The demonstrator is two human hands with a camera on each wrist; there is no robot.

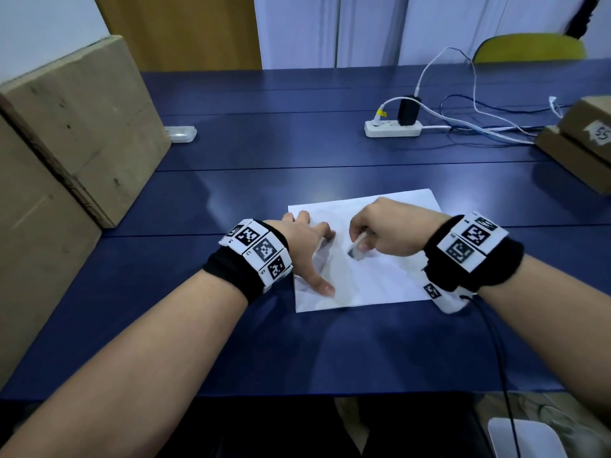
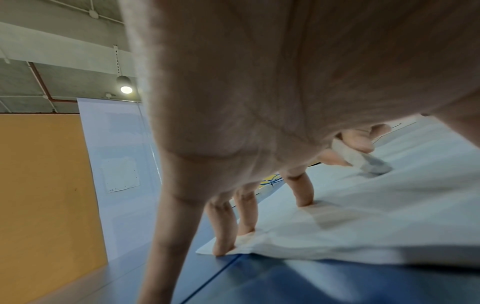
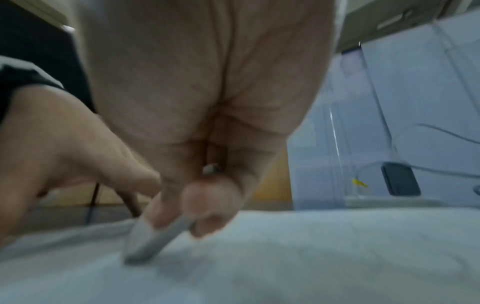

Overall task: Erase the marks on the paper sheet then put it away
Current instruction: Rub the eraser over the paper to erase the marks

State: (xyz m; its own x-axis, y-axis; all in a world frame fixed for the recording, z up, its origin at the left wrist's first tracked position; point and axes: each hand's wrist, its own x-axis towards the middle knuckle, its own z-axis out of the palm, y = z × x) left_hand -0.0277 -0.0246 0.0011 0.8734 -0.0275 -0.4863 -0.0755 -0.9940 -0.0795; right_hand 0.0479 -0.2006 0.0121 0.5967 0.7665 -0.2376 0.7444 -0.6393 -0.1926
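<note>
A white paper sheet [image 1: 380, 279] lies on the blue table [image 1: 264, 342] in front of me, slightly rumpled near its left side. My left hand [image 1: 310, 246] presses it flat with spread, straight fingers [image 2: 302, 191] along the left edge. My right hand [image 1: 380, 233] pinches a white eraser [image 1: 357, 247] with a grey, dirty tip, and the tip touches the middle of the sheet [image 3: 311, 257]. The eraser [image 3: 153, 240] is tilted between thumb and fingers in the right wrist view, which is blurred. From the left wrist the eraser [image 2: 363, 160] shows on the paper [image 2: 363, 216].
Large cardboard boxes [image 1: 66, 143] stand along the table's left side. A white power strip [image 1: 393, 127] with a black charger and trailing cables sits at the back right, beside smaller cardboard boxes [image 1: 582, 150]. A small white device [image 1: 180, 133] lies at the back left.
</note>
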